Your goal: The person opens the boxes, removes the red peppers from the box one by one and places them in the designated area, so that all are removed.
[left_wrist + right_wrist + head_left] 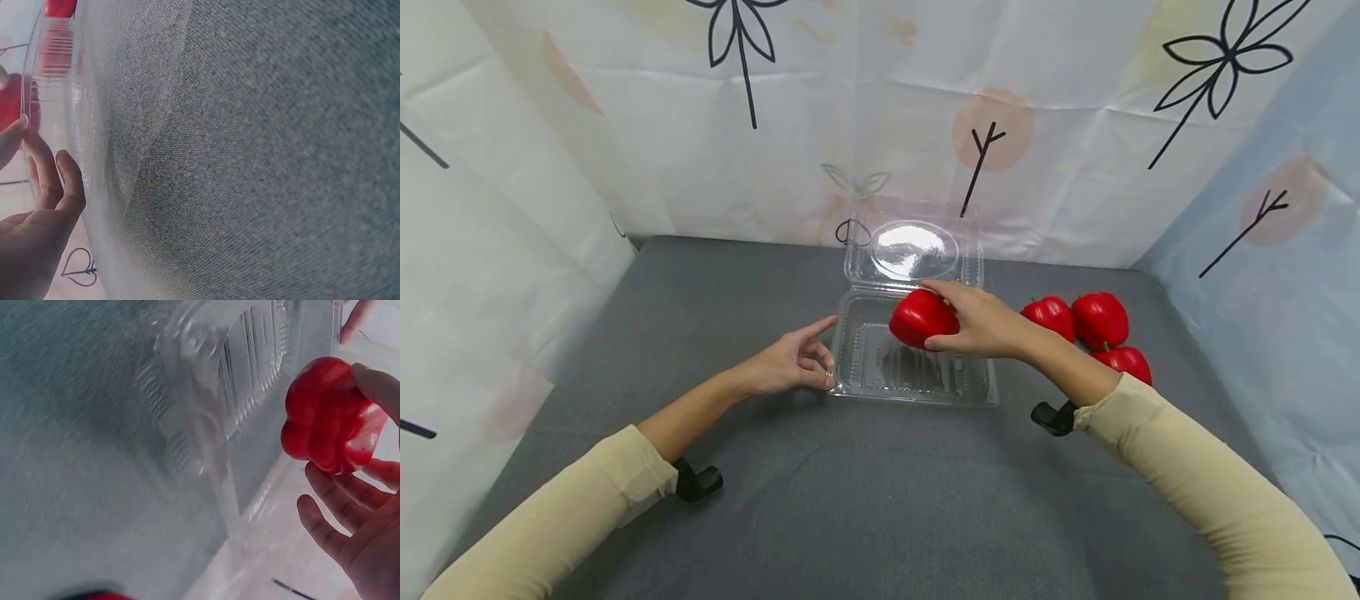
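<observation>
A red bell pepper [919, 318] is gripped by my right hand [983, 323], thumb on one side and fingers on the other. It is held over the tray of a clear plastic clamshell container [917, 390], whose lid [914, 268] stands open at the back. On the container's left side, my left hand [784, 363] pinches the rim between thumb and fingers. In the left wrist view, the fingertips [39, 142] meet at that rim. The right wrist view shows the pepper's lobed end [325, 419] facing the ribbed tray.
To the container's right, three more red bell peppers, including one at the back [1101, 319] and one in front [1129, 363], lie grouped together beside my right forearm. Dark grey cloth [865, 500] covers the table. Patterned white sheets [1060, 183] hang behind and at both sides.
</observation>
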`<state>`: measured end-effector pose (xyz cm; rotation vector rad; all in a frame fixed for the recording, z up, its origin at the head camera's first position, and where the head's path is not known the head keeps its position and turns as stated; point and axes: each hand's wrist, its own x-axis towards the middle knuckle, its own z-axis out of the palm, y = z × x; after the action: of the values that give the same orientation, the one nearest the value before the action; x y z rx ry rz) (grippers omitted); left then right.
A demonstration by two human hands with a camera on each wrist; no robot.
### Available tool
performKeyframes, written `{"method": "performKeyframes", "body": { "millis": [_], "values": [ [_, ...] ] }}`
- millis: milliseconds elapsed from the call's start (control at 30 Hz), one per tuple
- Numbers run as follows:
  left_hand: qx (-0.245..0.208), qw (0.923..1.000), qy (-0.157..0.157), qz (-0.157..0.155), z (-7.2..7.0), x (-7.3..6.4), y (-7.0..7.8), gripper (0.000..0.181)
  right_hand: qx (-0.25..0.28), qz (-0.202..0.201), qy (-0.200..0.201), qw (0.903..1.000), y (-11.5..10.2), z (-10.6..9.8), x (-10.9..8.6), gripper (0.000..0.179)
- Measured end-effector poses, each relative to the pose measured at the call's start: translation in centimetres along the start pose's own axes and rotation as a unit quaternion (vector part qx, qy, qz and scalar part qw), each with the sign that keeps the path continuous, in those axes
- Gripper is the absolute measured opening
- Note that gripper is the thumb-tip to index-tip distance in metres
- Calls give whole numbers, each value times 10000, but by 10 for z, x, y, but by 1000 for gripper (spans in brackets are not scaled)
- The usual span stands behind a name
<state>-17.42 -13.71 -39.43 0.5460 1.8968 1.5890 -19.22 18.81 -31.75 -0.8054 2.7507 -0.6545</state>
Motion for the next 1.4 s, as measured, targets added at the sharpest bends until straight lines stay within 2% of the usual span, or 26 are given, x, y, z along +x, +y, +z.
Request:
{"method": "performKeyframes", "body": {
  "millis": [233, 400, 667, 867, 1267, 1400],
  "values": [
    [62, 10000, 16, 16, 0, -1, 0, 100, -1, 110, 150, 9998, 10, -14, -23, 89],
    [83, 10000, 20, 6, 0, 0, -1, 100, -48, 136, 395, 9991, 20, -22, -41, 88],
    [40, 10000, 42, -26, -1, 0, 0, 101, -129, 442, 485, 9978, 34, -33, -66, 88],
    [111, 9999, 45, -72, 0, -1, 1, 100, -393, 600, 646, 9953, 42, -39, -87, 88],
    [118, 9999, 31, -32, 1, -1, 1, 101, -390, 724, 1024, 9913, 62, -37, -124, 86],
    [162, 9999, 21, -21, 1, -1, 1, 101, -363, 937, 1085, 9890, 71, -31, -136, 88]
  ]
}}
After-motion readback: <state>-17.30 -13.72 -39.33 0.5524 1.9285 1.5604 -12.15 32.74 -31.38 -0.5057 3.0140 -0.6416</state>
